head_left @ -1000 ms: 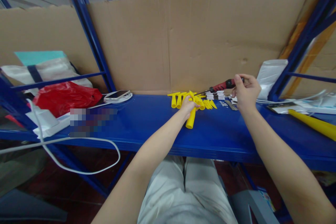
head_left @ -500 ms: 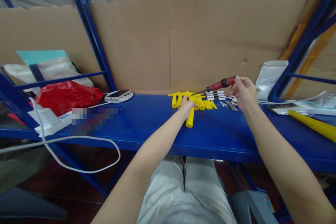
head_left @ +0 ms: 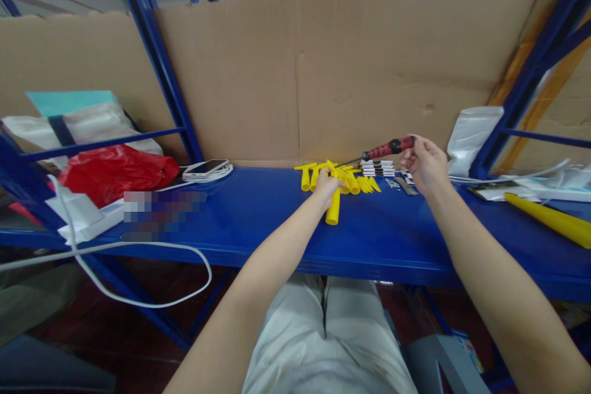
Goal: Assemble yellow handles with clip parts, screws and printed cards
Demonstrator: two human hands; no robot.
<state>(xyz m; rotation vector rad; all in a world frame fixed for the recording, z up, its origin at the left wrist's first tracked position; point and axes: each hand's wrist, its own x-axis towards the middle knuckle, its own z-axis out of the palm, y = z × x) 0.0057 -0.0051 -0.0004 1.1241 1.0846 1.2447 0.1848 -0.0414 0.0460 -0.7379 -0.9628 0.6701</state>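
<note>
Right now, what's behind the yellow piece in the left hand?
Beyond the held yellow piece: other yellow pieces on the blue shelf, then the cardboard panel. Whatever lies directly behind that piece and the left hand is covered; can't tell.

A workshop, by its screwdriver (head_left: 388, 148), yellow parts (head_left: 305, 180) and blue metal shelf (head_left: 249, 209)

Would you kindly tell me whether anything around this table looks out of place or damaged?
Yes, one thing: at the left, a white cable loops out past the front edge of the table, where it might snag. The held screwdriver and yellow tube show nothing odd.
</note>
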